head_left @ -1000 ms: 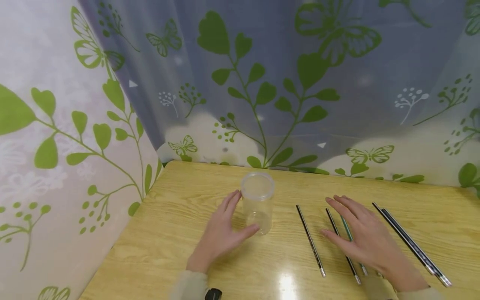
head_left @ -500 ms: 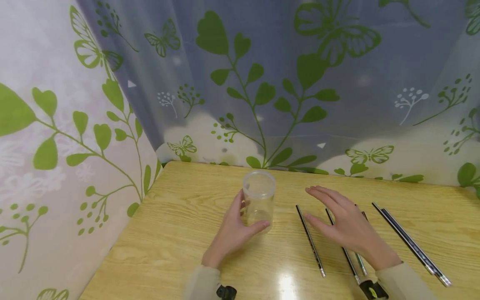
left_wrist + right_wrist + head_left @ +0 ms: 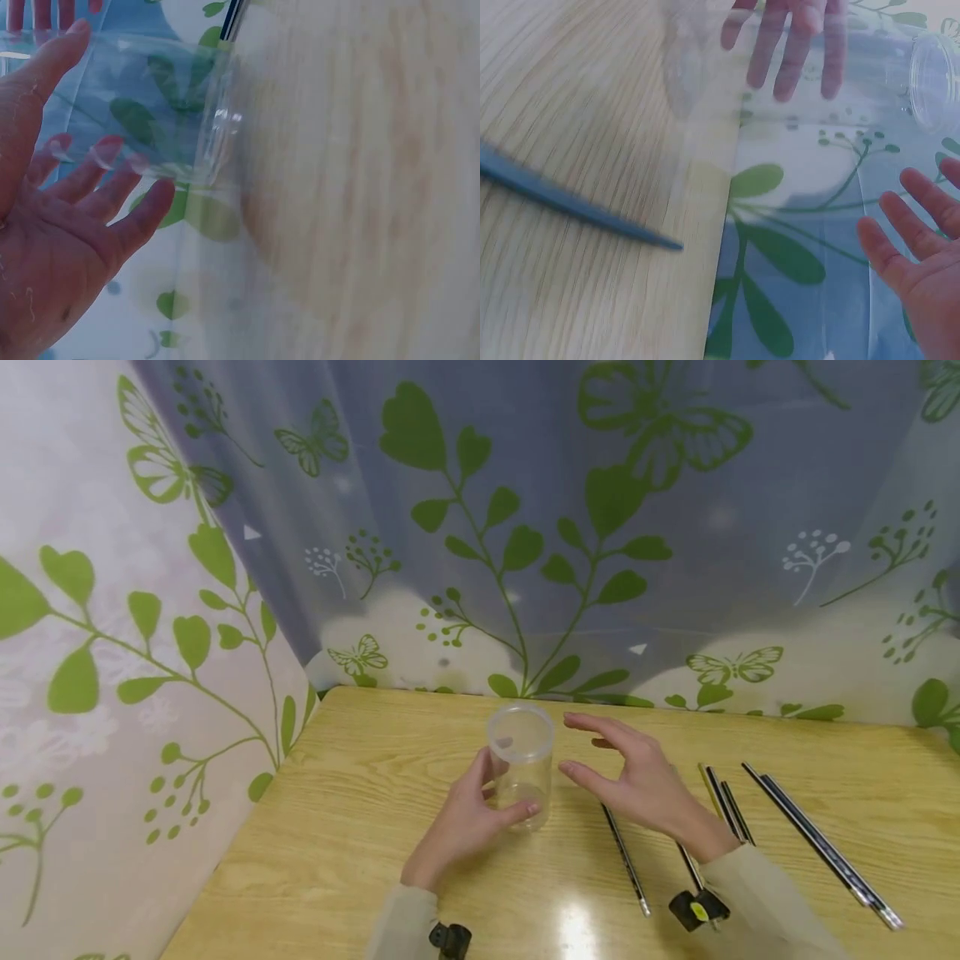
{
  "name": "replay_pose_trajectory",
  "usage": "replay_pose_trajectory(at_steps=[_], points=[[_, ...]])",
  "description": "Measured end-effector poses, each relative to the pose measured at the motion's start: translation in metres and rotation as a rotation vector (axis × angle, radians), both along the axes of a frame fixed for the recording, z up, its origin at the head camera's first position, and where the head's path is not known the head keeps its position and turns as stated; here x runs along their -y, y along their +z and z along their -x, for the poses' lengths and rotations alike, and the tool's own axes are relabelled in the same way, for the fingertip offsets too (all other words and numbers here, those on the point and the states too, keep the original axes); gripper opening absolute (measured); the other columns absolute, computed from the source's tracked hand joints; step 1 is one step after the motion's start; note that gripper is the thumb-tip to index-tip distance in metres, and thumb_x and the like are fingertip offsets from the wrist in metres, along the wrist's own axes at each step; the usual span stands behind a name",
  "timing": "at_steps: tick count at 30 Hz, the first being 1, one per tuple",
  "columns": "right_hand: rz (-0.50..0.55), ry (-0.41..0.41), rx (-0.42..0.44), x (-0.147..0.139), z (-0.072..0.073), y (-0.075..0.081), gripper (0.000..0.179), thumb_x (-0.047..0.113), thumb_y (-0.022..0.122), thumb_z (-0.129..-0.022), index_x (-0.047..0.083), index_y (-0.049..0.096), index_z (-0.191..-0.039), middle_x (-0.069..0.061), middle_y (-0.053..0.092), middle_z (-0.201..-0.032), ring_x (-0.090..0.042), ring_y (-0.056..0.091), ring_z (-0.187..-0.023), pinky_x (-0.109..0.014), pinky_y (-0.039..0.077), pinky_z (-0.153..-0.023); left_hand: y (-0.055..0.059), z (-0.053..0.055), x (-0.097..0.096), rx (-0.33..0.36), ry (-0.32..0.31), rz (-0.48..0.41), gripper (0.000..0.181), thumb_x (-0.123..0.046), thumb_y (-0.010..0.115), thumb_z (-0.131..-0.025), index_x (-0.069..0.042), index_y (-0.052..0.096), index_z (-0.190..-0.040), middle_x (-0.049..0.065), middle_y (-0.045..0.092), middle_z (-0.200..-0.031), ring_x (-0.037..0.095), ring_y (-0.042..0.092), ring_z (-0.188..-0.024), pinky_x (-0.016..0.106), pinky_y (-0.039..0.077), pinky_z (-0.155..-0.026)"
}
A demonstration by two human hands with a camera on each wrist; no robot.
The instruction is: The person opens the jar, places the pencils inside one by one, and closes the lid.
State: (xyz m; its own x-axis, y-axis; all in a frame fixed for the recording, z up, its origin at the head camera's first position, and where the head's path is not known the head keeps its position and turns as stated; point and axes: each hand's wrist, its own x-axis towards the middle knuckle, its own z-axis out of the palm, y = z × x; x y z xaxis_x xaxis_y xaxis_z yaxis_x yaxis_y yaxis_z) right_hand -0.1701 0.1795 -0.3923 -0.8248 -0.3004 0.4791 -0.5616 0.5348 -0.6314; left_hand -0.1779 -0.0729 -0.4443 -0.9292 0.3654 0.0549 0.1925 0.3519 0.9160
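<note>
A clear, open-topped plastic jar (image 3: pixel 525 789) is upright over the table. My left hand (image 3: pixel 467 831) holds it from the left, thumb across the front and fingers behind the wall. In the left wrist view, the fingers of that hand (image 3: pixel 67 247) curl around the transparent jar (image 3: pixel 150 97). My right hand (image 3: pixel 637 781) hovers just right of the jar, apart from it, with fingers and thumb spread and nothing between them. The right wrist view has the right hand (image 3: pixel 930 277) below the jar (image 3: pixel 877 75). Under the right hand lies a dark pencil (image 3: pixel 626 868), its upper part hidden.
Several pencils (image 3: pixel 723 802) lie behind the right forearm, partly covered by it. Farther right, more dark pencils (image 3: pixel 825 847) lie side by side. A leaf-patterned curtain (image 3: pixel 480 568) borders the wooden table (image 3: pixel 337 810) at the back and left.
My right hand has moved left from above the pencils to beside the jar, uncovering some pencils. The left hand has closed farther around the jar, which has shifted slightly right.
</note>
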Motion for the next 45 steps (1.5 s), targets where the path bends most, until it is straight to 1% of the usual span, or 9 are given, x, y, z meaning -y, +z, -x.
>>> replay_pose_trajectory(at_steps=[4,7,11,18,24,29,34,39,45], points=[[0.072,0.054,0.078,0.011,0.005,0.003,0.059,0.017,0.080,-0.090,0.012,0.057,-0.144,-0.007,0.065,-0.140,-0.027,0.061,-0.129,-0.048,0.056,-0.099,0.002,0.003,0.004,0.022,-0.044,-0.003,0.089,-0.038,0.085,-0.085,-0.029,0.034,-0.158,0.003,0.050,-0.155,0.029,0.048,-0.144,0.054,0.043,-0.116],[0.099,0.089,0.101,0.019,0.007,0.003,0.063,0.016,0.081,-0.089,0.011,0.055,-0.146,-0.008,0.065,-0.140,-0.027,0.061,-0.129,-0.048,0.057,-0.098,0.001,0.004,0.006,0.026,-0.059,0.004,0.089,-0.038,0.085,-0.084,-0.030,0.035,-0.158,0.002,0.051,-0.155,0.027,0.048,-0.144,0.050,0.044,-0.116],[0.114,0.101,0.079,0.028,0.008,0.005,0.067,0.015,0.085,-0.085,0.010,0.056,-0.145,-0.008,0.066,-0.138,-0.024,0.063,-0.125,-0.044,0.059,-0.096,0.001,0.004,0.009,0.022,-0.072,0.017,0.089,-0.038,0.086,-0.084,-0.029,0.037,-0.157,0.004,0.054,-0.152,0.027,0.050,-0.142,0.048,0.047,-0.114],[0.128,0.128,0.003,0.039,0.009,0.008,0.064,0.014,0.091,-0.078,0.010,0.063,-0.135,-0.009,0.067,-0.136,-0.025,0.066,-0.118,-0.037,0.061,-0.091,0.002,0.004,0.010,0.020,-0.087,0.008,0.082,-0.037,0.085,-0.084,-0.037,0.040,-0.153,-0.002,0.057,-0.149,0.024,0.051,-0.141,0.049,0.047,-0.113],[0.117,0.099,-0.010,0.044,0.009,0.010,0.060,0.017,0.092,-0.076,0.011,0.064,-0.129,-0.007,0.066,-0.136,-0.025,0.066,-0.118,-0.036,0.061,-0.087,-0.001,0.006,0.010,0.021,-0.095,0.008,0.083,-0.038,0.085,-0.084,-0.040,0.040,-0.153,-0.004,0.056,-0.151,0.023,0.050,-0.142,0.049,0.047,-0.113],[0.119,0.102,-0.006,0.045,0.012,0.009,0.056,0.017,0.091,-0.077,0.011,0.064,-0.125,-0.009,0.067,-0.134,-0.026,0.067,-0.114,-0.036,0.061,-0.086,-0.002,0.008,0.011,0.012,-0.109,0.025,0.086,-0.041,0.085,-0.084,-0.039,0.036,-0.156,-0.005,0.054,-0.152,0.024,0.049,-0.143,0.049,0.047,-0.113],[0.145,0.106,0.034,0.044,0.014,0.009,0.053,0.016,0.092,-0.076,0.013,0.065,-0.121,-0.008,0.066,-0.136,-0.024,0.066,-0.118,-0.034,0.060,-0.086,-0.001,0.009,0.012,0.002,-0.120,0.034,0.088,-0.040,0.084,-0.085,-0.036,0.035,-0.157,-0.005,0.053,-0.153,0.025,0.049,-0.143,0.049,0.048,-0.112],[0.181,0.106,0.097,0.043,0.016,0.008,0.053,0.014,0.093,-0.074,0.014,0.066,-0.119,-0.005,0.066,-0.137,-0.022,0.064,-0.122,-0.033,0.059,-0.089,-0.001,0.009,0.011,0.003,-0.121,0.034,0.086,-0.040,0.084,-0.085,-0.039,0.035,-0.156,-0.004,0.053,-0.154,0.025,0.050,-0.143,0.048,0.049,-0.112],[0.211,0.131,0.147,0.041,0.020,0.009,0.051,0.012,0.092,-0.074,0.013,0.066,-0.118,-0.007,0.066,-0.137,-0.023,0.063,-0.121,-0.032,0.058,-0.090,0.000,0.011,0.012,0.009,-0.128,0.051,0.089,-0.040,0.084,-0.085,-0.035,0.034,-0.158,-0.004,0.052,-0.154,0.024,0.049,-0.143,0.047,0.048,-0.113]])
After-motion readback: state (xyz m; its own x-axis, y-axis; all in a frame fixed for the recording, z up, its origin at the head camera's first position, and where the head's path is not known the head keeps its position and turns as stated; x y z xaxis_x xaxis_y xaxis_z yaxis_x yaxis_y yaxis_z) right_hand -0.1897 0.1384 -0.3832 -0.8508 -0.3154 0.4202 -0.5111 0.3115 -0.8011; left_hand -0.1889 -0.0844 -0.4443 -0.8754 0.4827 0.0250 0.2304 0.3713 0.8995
